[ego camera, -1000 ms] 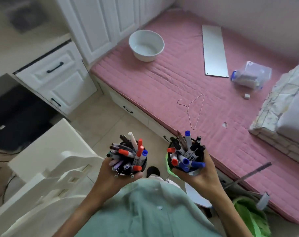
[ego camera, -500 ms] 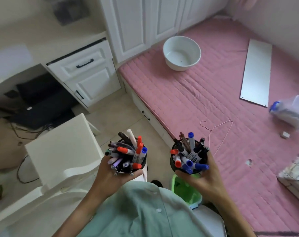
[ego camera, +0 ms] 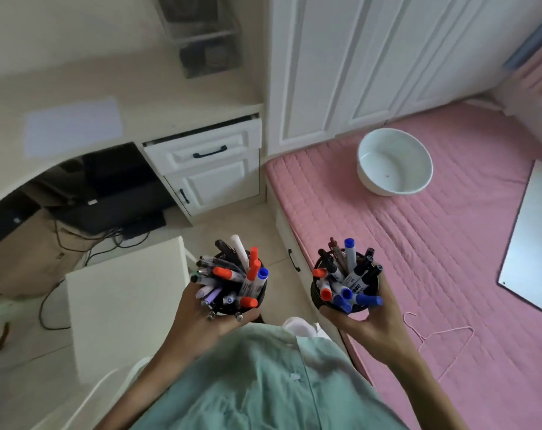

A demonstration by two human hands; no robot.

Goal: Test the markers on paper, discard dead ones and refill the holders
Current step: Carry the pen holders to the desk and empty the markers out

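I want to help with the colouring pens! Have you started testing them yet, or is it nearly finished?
Barely begun. Done: nothing visibly tested. In hand: the left hand holds one full black holder, the right hand another holder, both crammed with markers. Left: carry them to the paper on the desk, try each marker, discard dead ones, refill.

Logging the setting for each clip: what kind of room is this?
Probably a home bedroom with a study corner: a pink quilted mattress on a platform, white wardrobe doors, and a built-in desk with drawers.

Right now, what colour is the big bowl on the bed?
White; the bowl shows best in the head view, on the pink bed.
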